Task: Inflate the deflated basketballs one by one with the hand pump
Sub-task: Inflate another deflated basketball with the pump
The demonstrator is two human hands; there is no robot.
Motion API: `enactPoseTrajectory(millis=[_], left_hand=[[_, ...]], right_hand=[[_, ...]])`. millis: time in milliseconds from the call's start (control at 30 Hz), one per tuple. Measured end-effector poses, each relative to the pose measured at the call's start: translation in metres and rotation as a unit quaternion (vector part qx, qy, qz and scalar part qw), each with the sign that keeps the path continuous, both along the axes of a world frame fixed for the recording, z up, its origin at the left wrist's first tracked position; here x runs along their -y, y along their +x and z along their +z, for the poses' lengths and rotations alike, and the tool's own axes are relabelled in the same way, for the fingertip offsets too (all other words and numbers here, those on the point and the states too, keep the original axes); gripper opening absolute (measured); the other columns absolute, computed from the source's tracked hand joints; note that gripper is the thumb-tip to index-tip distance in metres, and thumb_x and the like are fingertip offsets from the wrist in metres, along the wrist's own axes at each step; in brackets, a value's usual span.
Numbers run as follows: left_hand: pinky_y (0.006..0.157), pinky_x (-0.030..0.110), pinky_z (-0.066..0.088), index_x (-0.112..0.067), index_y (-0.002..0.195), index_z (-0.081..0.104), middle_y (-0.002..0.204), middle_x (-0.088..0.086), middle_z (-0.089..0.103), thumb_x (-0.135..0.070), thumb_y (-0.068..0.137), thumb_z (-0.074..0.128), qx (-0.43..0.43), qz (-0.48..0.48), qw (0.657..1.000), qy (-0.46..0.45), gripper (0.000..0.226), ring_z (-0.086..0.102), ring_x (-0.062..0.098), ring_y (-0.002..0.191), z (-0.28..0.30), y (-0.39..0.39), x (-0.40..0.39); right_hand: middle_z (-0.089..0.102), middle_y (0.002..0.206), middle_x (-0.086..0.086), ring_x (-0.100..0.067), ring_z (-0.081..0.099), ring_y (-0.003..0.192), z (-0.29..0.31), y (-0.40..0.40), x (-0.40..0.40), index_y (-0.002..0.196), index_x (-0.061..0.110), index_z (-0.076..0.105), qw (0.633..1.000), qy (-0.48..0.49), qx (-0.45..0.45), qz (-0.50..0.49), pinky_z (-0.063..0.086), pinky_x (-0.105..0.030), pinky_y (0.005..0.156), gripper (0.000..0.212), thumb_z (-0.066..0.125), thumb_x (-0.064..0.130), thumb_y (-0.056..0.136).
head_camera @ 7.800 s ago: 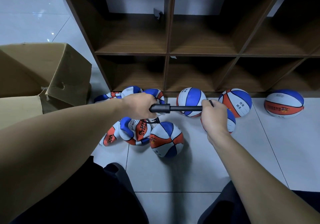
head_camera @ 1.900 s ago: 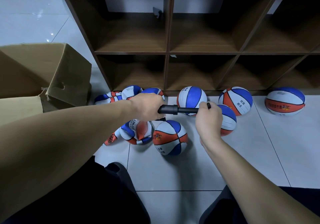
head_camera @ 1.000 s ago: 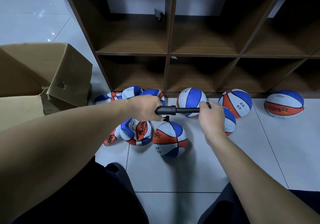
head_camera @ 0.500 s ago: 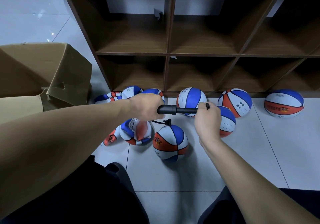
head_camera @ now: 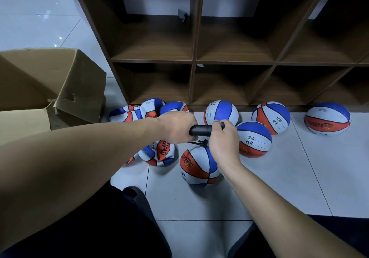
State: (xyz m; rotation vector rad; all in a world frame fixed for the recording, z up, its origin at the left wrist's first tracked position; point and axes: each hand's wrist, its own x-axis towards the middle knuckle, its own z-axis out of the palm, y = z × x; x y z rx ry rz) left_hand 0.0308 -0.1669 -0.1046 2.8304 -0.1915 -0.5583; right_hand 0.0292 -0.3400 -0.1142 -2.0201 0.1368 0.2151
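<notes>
Both hands are working the hand pump [head_camera: 200, 130] above a basketball [head_camera: 197, 165].
Left grip [head_camera: 178, 127] is clenching the barrel; right grip [head_camera: 223, 138] is clutching the handle, pushed close in.

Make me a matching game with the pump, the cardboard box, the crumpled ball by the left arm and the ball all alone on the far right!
Things:
1. hand pump
2. cardboard box
3. crumpled ball
4. lone ball

Descriptions:
A. round and full, on the floor tiles near the shelf base, apart from the others
B. sagging and wrinkled, half hidden under the left forearm
C. open, standing at the left of the wooden shelf
D. black, gripped by both hands

Pairs: 1-D, 2-C, 3-B, 4-A
</notes>
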Motion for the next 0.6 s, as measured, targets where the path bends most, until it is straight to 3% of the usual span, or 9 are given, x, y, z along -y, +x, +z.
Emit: enactPoseTrajectory(millis=[133,267,367,500,600], left_hand=[[0.059,0.037,0.052,-0.026,0.079,0.064,0.069,-0.001,0.066,-0.043,0.097,0.068,-0.011,-0.014,1.0,-0.001,0.025,0.065,0.021,0.063,-0.002,0.001,-0.006],[0.063,0.041,0.054,-0.025,0.078,0.062,0.068,0.0,0.064,-0.046,0.096,0.073,-0.012,0.003,1.0,-0.023,0.03,0.063,0.021,0.063,-0.002,0.004,-0.014],[0.063,0.038,0.051,-0.027,0.079,0.062,0.07,-0.002,0.064,-0.044,0.096,0.075,-0.025,0.026,0.999,-0.029,0.028,0.062,0.018,0.064,-0.003,0.003,-0.032],[0.062,0.032,0.046,-0.036,0.076,0.059,0.069,-0.007,0.063,-0.043,0.097,0.075,-0.024,0.032,0.999,-0.021,0.027,0.061,0.015,0.065,-0.003,0.001,-0.042],[0.062,0.034,0.049,-0.032,0.08,0.061,0.073,-0.005,0.065,-0.05,0.099,0.07,-0.002,0.026,0.999,0.023,0.028,0.063,0.017,0.068,-0.004,0.002,-0.036]], right_hand=[[0.049,0.075,-0.003,-0.022,0.046,0.069,-0.001,0.001,-0.002,0.078,0.017,0.046,0.998,0.037,-0.049,0.004,0.039,-0.034,0.063,0.032,0.049,0.029,0.108],[0.045,0.068,0.0,-0.019,0.04,0.062,0.012,0.013,0.012,0.073,0.017,0.045,0.999,0.024,-0.037,0.014,0.034,-0.034,0.058,0.035,0.053,0.025,0.106],[0.041,0.062,0.001,-0.02,0.036,0.06,0.019,0.034,0.035,0.068,0.017,0.042,0.998,0.036,-0.012,-0.044,0.03,-0.033,0.057,0.033,0.054,0.017,0.098],[0.046,0.051,0.011,-0.014,0.043,0.052,0.018,0.043,0.053,0.067,0.02,0.049,0.994,0.049,-0.043,-0.09,0.036,-0.025,0.049,0.033,0.053,0.018,0.1],[0.045,0.057,0.006,-0.015,0.041,0.055,0.013,0.033,0.046,0.066,0.021,0.044,0.992,0.035,-0.017,-0.117,0.034,-0.028,0.052,0.036,0.052,0.015,0.1]])
